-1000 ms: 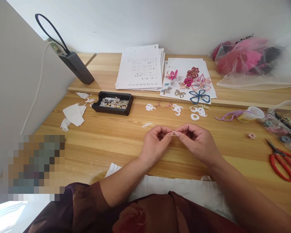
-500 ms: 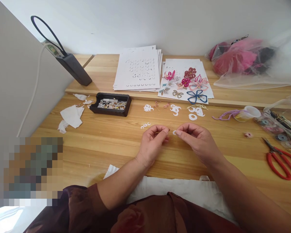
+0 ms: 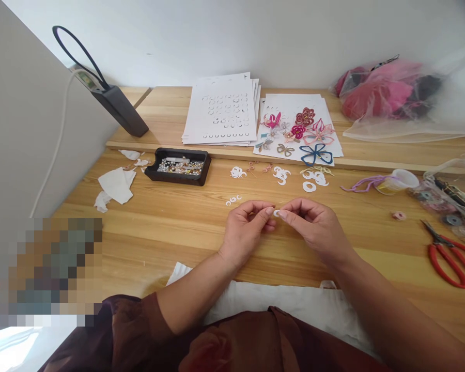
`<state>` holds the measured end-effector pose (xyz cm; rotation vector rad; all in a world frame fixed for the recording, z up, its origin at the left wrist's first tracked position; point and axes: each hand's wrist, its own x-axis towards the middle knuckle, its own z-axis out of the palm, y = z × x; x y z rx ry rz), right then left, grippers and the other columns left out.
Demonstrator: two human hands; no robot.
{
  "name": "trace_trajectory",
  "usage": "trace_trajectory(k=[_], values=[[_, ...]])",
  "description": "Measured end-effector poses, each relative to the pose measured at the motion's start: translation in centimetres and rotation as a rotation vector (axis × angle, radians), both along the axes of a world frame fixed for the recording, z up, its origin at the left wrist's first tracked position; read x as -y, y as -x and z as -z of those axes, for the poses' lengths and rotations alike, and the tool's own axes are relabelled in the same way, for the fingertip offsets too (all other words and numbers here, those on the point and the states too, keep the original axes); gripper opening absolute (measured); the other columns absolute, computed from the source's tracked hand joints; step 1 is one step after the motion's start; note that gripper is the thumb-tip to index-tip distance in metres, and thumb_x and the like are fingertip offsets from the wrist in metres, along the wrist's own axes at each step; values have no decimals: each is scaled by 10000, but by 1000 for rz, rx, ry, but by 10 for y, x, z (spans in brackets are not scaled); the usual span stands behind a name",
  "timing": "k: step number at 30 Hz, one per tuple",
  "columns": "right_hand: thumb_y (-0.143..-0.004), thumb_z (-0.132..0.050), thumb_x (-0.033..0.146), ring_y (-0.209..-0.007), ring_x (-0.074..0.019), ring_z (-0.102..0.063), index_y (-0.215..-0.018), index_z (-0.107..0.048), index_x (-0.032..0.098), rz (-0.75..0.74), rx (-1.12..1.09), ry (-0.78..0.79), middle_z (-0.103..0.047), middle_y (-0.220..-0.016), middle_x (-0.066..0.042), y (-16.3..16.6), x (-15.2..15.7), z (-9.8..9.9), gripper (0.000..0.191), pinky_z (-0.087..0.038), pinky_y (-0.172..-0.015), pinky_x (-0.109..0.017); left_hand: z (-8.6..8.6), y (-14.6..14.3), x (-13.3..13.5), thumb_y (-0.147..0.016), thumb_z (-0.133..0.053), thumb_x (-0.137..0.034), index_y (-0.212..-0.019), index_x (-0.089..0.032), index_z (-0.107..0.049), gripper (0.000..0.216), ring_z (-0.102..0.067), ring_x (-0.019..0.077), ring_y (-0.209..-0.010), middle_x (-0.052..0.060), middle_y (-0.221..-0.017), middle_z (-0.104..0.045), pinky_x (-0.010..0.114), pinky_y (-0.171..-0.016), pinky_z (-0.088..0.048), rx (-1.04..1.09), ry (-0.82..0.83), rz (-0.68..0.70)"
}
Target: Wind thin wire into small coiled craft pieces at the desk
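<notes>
And here it all came down to fingertips! A small white piece (image 3: 276, 213) sat right in the gap between the two hands, raised above the tabletop (image 3: 170, 222), and this looked like work for a feather-light touch. Too hard a squeeze could likely have creased something so thin; the sound play was to pinch only the rim, hold both wrists steady and leave the curve in plain sight.

Now the grip itself: the right hand (image 3: 316, 223) had thumb and forefinger closed on the piece's near edge, its other fingers curled in behind. The left hand (image 3: 242, 225) came in opposite, thumb and forefinger pinched together just beside the piece; whether anything was caught between them, one could not tell.

Just beyond the left hand lay tiny white crescents (image 3: 233, 200), and well out to the right hand's right, red-handled scissors (image 3: 439, 239).
</notes>
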<state>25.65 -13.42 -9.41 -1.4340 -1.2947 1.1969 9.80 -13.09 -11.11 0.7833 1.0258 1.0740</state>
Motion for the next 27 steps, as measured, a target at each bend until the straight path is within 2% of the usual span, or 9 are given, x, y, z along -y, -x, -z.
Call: trace_trajectory(k=[7, 12, 16, 22, 27], values=[[-760, -792, 425, -629, -136, -530, -729, -698, 209, 19, -14, -19, -667, -690, -13, 0, -1, 2, 238, -430, -589, -275, -2, -1, 2, -795, -774, -437, -929, -127, -730, 341, -661, 115, -684, 43, -815, -703, 250, -680, -579, 17, 16, -8], [-772, -784, 391, -640, -136, -531, -743, -692, 209, 24, -34, -22, -663, -695, -10, -1, -1, 6, 206, -428, -596, -275, -5, 0, 3, -786, -782, -347, -850, -121, -689, 253, -622, 89, -618, 18, -717, -674, 215, -643, -543, -23, -13, 43], [-777, -782, 390, -680, -149, -574, -799, -717, 204, -7, -60, -8, -692, -744, -24, 1, 0, 4, 199, -455, -634, -288, -6, 0, 2, -803, -755, -352, -815, -126, -669, 243, -595, 84, -573, 15, -690, -663, 221, -620, -522, -68, -4, 48], [-752, -803, 373, -682, -151, -592, -780, -732, 202, 28, -70, -9, -702, -738, -26, 1, 0, 5, 187, -475, -647, -289, -6, 0, 2, -794, -766, -361, -820, -129, -671, 252, -604, 92, -588, 16, -695, -658, 223, -619, -524, -80, -29, 76], [-746, -816, 388, -656, -129, -560, -760, -720, 208, 48, -121, 25, -690, -725, -7, 0, -1, 5, 204, -458, -638, -273, -3, 0, 2, -837, -723, -394, -897, -118, -692, 284, -641, 98, -641, 21, -768, -656, 219, -634, -549, -14, -27, 62]])
